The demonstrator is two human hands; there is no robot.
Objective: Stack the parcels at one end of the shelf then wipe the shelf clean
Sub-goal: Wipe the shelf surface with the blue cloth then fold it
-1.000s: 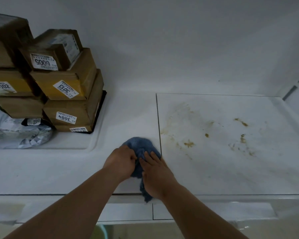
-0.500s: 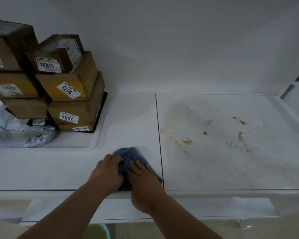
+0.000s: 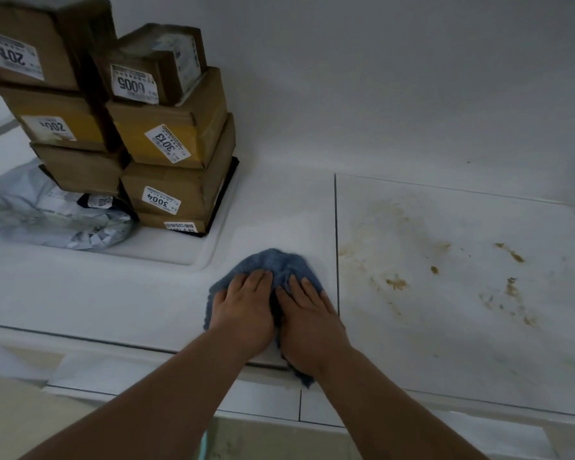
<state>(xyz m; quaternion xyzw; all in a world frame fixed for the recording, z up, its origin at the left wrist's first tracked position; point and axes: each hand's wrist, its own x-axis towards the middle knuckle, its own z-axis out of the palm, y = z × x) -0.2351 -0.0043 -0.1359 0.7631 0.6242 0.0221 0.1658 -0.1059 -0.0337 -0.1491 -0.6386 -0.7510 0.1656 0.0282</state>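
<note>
A blue cloth (image 3: 273, 262) lies bunched on the white shelf (image 3: 113, 293), just left of the seam between two panels. My left hand (image 3: 246, 310) and my right hand (image 3: 307, 320) press flat on it side by side, fingers pointing away from me. Brown cardboard parcels (image 3: 166, 144) with white number labels stand stacked in two columns at the shelf's left end. A grey plastic mailer bag (image 3: 47, 214) lies in front of them. Brown stains (image 3: 395, 282) are smeared over the right panel.
The white back wall (image 3: 379, 94) rises behind the shelf. The shelf's front edge (image 3: 80, 338) runs below my wrists, with a lower white ledge beneath it. The parcels sit on a raised white panel with a rounded corner (image 3: 200, 257).
Both hands pulled the cloth toward the front edge, then pushed it away from me again. The fingers now lie flatter on it. The view has tilted.
</note>
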